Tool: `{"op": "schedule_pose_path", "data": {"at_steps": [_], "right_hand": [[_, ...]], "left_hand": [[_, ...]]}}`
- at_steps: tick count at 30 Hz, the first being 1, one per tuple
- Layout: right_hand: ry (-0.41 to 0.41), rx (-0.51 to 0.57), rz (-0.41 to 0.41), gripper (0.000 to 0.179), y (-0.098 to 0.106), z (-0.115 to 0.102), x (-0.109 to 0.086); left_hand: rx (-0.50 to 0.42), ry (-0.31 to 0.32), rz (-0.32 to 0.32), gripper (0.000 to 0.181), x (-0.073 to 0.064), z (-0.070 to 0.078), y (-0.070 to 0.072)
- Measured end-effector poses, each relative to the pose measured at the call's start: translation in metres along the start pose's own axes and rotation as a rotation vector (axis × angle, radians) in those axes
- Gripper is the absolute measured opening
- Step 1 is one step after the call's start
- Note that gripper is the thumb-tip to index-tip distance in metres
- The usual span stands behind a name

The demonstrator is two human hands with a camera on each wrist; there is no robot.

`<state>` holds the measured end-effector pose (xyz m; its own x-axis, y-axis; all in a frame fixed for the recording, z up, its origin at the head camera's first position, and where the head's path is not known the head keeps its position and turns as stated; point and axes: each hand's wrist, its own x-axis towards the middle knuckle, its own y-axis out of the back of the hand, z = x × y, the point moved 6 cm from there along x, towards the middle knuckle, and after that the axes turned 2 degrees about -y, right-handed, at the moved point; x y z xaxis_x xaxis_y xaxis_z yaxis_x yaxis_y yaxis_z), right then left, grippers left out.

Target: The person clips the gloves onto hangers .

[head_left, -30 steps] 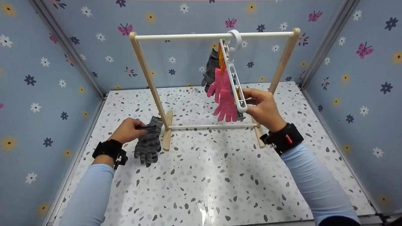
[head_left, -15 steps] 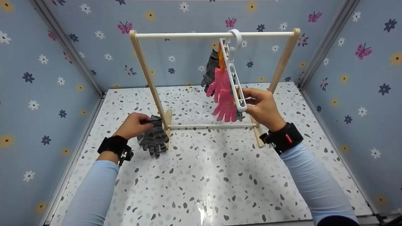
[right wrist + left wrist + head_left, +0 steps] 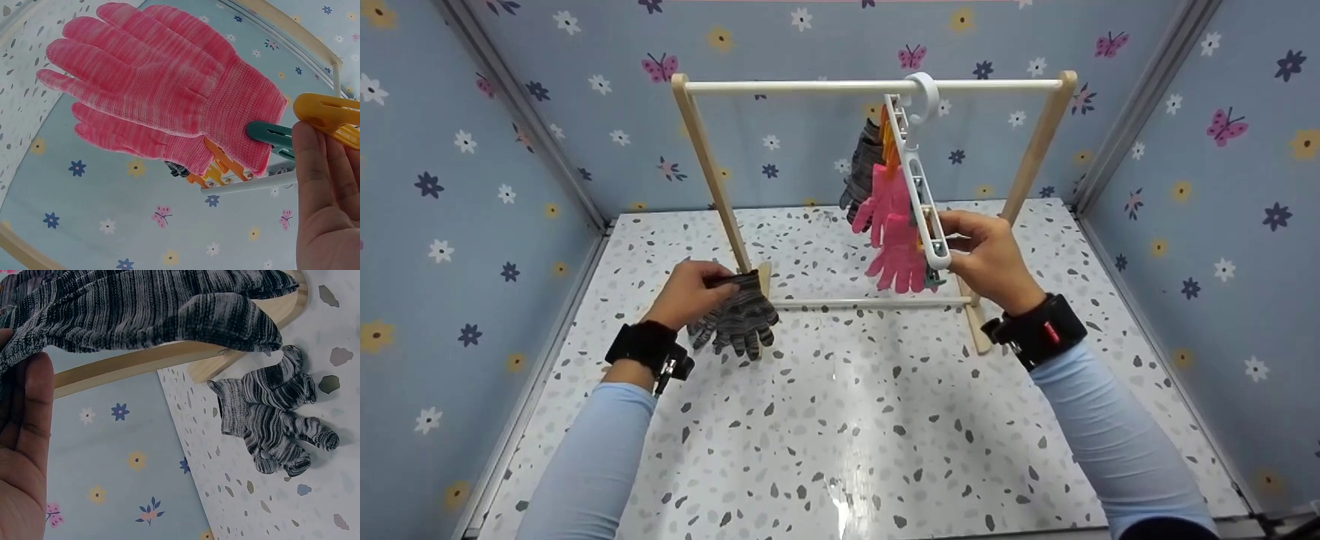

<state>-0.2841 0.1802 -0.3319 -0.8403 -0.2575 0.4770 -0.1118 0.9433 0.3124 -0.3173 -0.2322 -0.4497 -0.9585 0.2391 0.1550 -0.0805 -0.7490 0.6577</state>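
In the head view my left hand (image 3: 690, 291) pinches the cuff of a grey-black striped knit glove (image 3: 746, 315), whose fingers hang down. Behind it, a matching glove (image 3: 270, 419) lies on the floor panel, clearer in the left wrist view. My right hand (image 3: 991, 259) is at the near end of a white clip hanger (image 3: 919, 191); there its fingers pinch a yellow clothespin (image 3: 326, 109). Beside that, a green clothespin (image 3: 270, 135) grips a pink glove (image 3: 146, 73). A second pink glove (image 3: 126, 135) hangs farther along, with dark striped gloves (image 3: 862, 172) and orange clips (image 3: 890, 142) behind.
The hanger hooks over the white top bar (image 3: 810, 86) of a wooden rack, with a left post (image 3: 712, 172) close to my left hand and a right post (image 3: 1039, 142). A lower bar (image 3: 870, 303) joins its feet. Flowered walls (image 3: 472, 225) enclose the speckled surface (image 3: 810, 420).
My left hand has lifted the striped glove and carried it right and away from me, toward the rack's left post. The right hand and hanger have stayed nearly still.
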Motion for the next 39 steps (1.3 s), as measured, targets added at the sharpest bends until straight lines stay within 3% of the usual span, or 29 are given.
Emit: {"op": "schedule_pose_path", "data": {"at_steps": [22, 28, 35, 39], "right_hand": [[0.015, 0.009, -0.02, 0.036, -0.003, 0.003, -0.002], [0.017, 0.006, -0.029, 0.036, -0.005, 0.005, -0.002], [0.009, -0.007, -0.036, 0.037, -0.005, 0.008, -0.001], [0.017, -0.02, -0.055, 0.039, -0.006, 0.008, -0.001]], "left_hand": [[-0.051, -0.084, 0.014, 0.017, 0.016, 0.02, -0.015], [-0.06, -0.074, 0.002, 0.019, 0.017, 0.025, -0.019], [-0.057, -0.113, -0.007, 0.018, 0.021, 0.033, -0.026], [-0.062, -0.095, -0.013, 0.017, 0.021, 0.036, -0.029]]}}
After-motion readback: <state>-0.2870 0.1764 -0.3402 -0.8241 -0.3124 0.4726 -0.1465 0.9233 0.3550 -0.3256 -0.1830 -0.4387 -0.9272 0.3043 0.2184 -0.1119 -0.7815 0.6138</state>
